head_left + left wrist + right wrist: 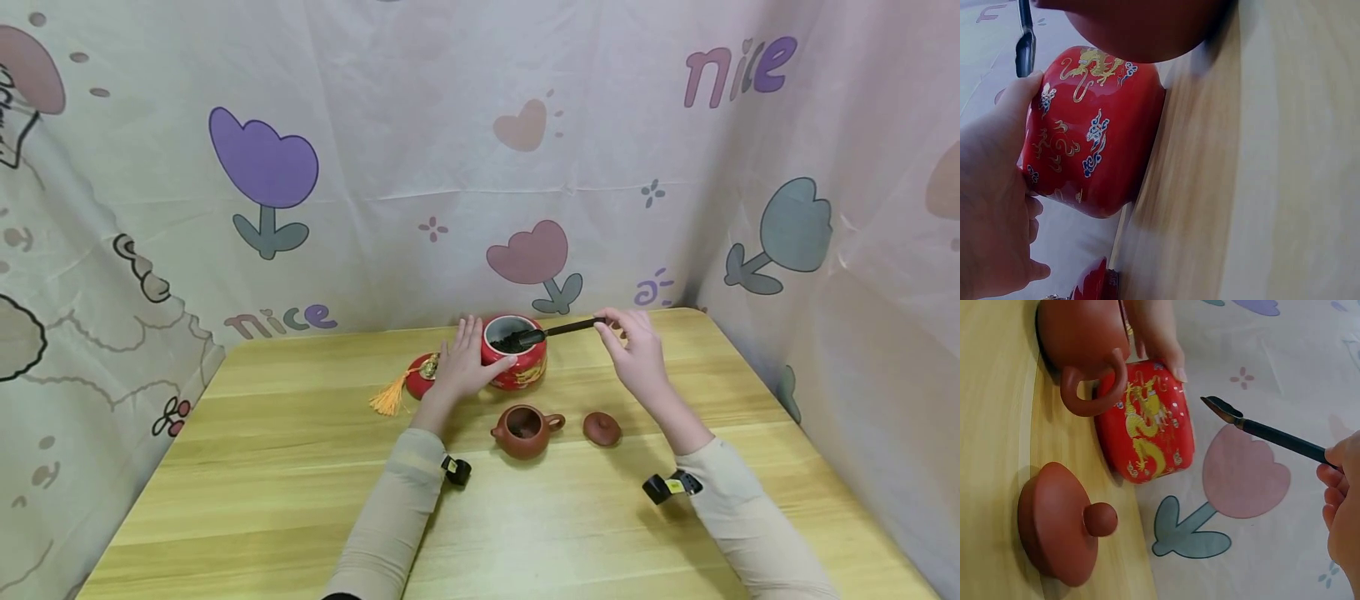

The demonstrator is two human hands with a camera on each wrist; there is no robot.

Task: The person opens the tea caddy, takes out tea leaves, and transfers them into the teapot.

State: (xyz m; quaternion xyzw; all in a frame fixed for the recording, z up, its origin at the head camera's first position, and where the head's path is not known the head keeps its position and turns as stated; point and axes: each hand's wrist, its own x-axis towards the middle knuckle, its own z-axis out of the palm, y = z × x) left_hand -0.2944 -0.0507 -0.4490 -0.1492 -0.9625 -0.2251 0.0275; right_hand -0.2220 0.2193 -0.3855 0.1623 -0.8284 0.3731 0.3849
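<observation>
A red jar [519, 377] with gold dragon designs holds dark loose leaves [510, 342]. My left hand [465, 367] rests against its left side, fingers straight in the head view and thumb across the front near the rim. In my right hand [636, 350], a dark tea scoop [570, 327] is pinched by the handle's end. The scoop's blade is over the jar's mouth, tilted down a little. In front of the jar stands a lidless brown clay teapot [525, 448], with a few dark bits inside. Its lid [602, 428] lies to the right, knob up.
Left of the jar, partly behind my left hand, lies a red jar lid [420, 380] with a yellow tassel [388, 397]. Everything stands on a wooden table [285, 467]. A printed cloth [390, 150] hangs behind and at both sides.
</observation>
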